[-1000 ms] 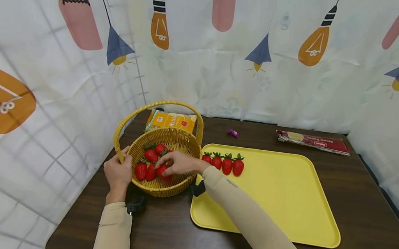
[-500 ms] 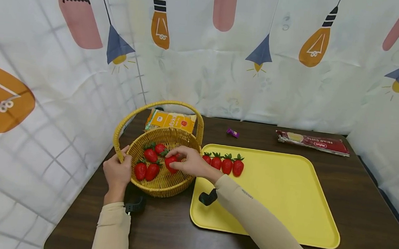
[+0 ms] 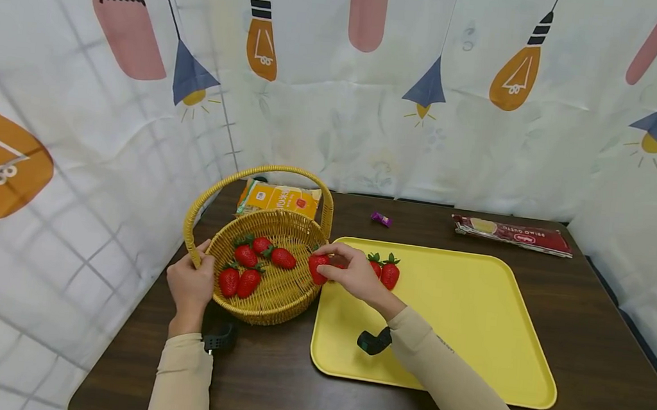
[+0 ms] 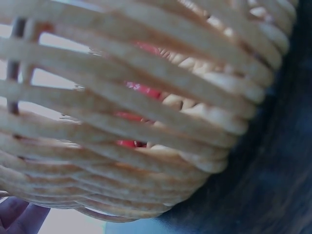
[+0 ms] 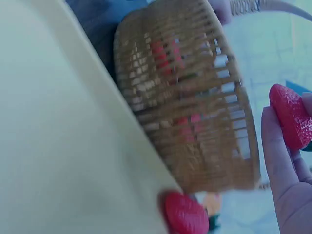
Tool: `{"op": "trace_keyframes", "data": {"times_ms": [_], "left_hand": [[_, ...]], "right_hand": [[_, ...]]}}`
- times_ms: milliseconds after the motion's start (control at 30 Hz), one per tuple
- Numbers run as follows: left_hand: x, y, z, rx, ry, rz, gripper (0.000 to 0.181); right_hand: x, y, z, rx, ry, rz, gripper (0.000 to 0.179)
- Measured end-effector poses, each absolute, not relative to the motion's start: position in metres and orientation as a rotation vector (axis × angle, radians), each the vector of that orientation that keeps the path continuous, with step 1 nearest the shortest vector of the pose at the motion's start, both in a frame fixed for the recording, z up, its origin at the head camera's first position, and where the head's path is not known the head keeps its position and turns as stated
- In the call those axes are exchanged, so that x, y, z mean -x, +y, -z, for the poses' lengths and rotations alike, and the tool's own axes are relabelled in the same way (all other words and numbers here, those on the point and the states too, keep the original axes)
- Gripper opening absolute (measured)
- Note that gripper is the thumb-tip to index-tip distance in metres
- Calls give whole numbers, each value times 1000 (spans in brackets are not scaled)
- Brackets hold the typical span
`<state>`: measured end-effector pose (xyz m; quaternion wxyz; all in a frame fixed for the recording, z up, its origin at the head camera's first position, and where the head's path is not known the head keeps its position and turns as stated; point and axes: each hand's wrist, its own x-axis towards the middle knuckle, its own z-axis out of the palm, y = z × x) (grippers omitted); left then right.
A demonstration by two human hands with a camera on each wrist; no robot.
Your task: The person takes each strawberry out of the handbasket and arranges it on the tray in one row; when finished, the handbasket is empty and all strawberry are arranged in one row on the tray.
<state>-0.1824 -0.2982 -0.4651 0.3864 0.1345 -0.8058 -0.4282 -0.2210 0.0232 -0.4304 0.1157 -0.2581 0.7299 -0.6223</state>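
Observation:
In the head view my left hand grips the left side of the yellow wicker basket, where the handle meets the rim. Several red strawberries with green leaves lie inside. My right hand pinches one strawberry between thumb and fingers, over the basket's right rim and the tray's left edge. That same held strawberry shows at the right of the right wrist view. On the yellow tray, strawberries stand in a row near the back left, partly hidden by my right hand. Basket weave fills the left wrist view.
The tray sits on a dark wooden table, close by the basket's right side. Behind the basket lies an orange packet. A small purple wrapped candy and a dark red packet lie along the back, before a patterned curtain.
My right hand has lifted a strawberry from the basket and carried it rightward past the rim toward the tray. My left hand keeps its grip on the basket.

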Motion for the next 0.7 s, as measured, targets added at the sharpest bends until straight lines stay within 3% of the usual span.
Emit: {"op": "trace_keyframes", "data": {"times_ms": [400,700], "left_hand": [[184,-299,468,-351,-2044,1091,29],[183,-299,467,-361,-2047,1082,31]], "right_hand": [[204,89,419,605,2350,1860,29],[223,142,463,452,2451,1885,31]]}}
